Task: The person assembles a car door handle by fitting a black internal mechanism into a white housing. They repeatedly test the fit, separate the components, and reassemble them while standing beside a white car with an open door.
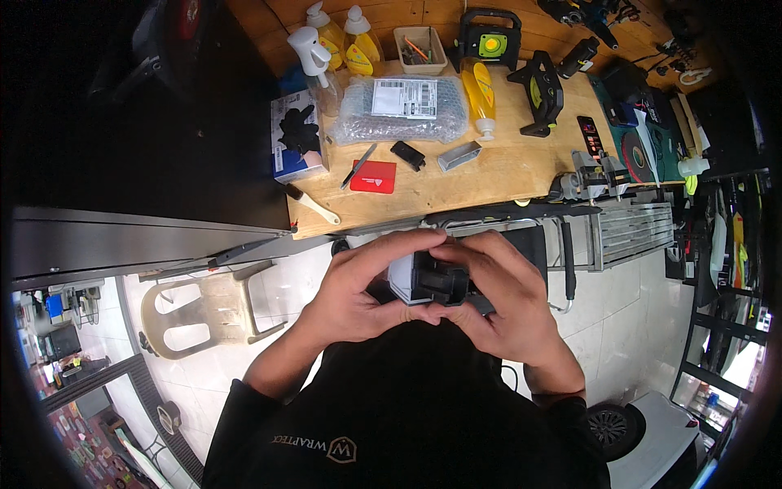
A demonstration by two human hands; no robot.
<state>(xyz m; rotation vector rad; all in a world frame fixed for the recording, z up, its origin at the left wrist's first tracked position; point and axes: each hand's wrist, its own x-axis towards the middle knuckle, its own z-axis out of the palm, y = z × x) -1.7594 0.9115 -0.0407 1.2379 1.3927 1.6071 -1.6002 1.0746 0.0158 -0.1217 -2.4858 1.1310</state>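
Note:
Close to my body, both hands hold a small black plastic part (pixel 441 283), box-shaped and hollow on the side toward my right hand. A pale grey piece (pixel 401 279) sits against its left side; I cannot tell whether the two are joined. My left hand (pixel 354 285) grips the left side, its fingers curled over the top and its thumb below. My right hand (pixel 509 297) closes round the right side, thumb underneath near the left thumb. On the bench beyond lie a small black part (pixel 408 156) and a silver open-ended rectangular piece (pixel 460 156).
The wooden bench (pixel 521 167) carries a red card (pixel 374 177), a slim cutter (pixel 358 167), a brush (pixel 314 204), a bubble-wrapped parcel (pixel 350 118), bottles and work lights. A vise (pixel 599 175) stands at its right edge. A plastic chair (pixel 220 306) is at my left.

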